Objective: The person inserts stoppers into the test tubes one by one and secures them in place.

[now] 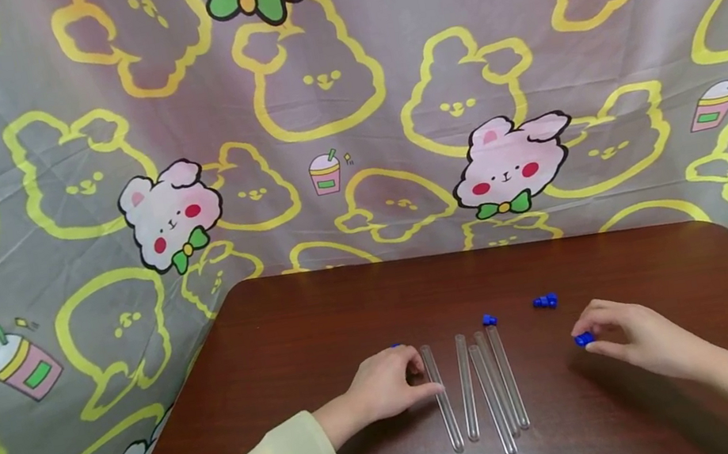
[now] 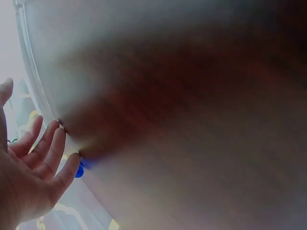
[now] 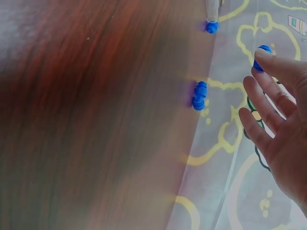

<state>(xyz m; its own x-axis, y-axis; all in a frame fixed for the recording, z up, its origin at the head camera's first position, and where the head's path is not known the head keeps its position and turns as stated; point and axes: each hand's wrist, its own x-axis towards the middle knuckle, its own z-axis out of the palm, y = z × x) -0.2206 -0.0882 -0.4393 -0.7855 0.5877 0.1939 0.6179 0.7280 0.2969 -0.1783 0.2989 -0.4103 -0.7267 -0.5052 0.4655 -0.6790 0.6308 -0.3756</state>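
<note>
Between thumb and fingertips, my right hand (image 1: pixel 650 340) pinches a small blue stopper (image 1: pixel 583 339), also visible in the right wrist view (image 3: pixel 262 58). My left hand (image 1: pixel 386 384) is beside the leftmost clear glass test tube (image 1: pixel 447 414), its thumb tip overlapping the tube; its fingers are spread and loosely bent, with nothing gripped in the left wrist view (image 2: pixel 36 177). Several more test tubes, among them one upright in the view (image 1: pixel 467 390), lie side by side just right of it. Behind the left hand, another blue stopper (image 1: pixel 396 346) is mostly hidden.
One blue stopper (image 1: pixel 490 320) lies by the far ends of the tubes. Farther right, blue stoppers (image 1: pixel 545 301) sit close together. The dark brown table (image 1: pixel 321 314) meets a patterned cloth (image 1: pixel 388 199) at its back and left edges.
</note>
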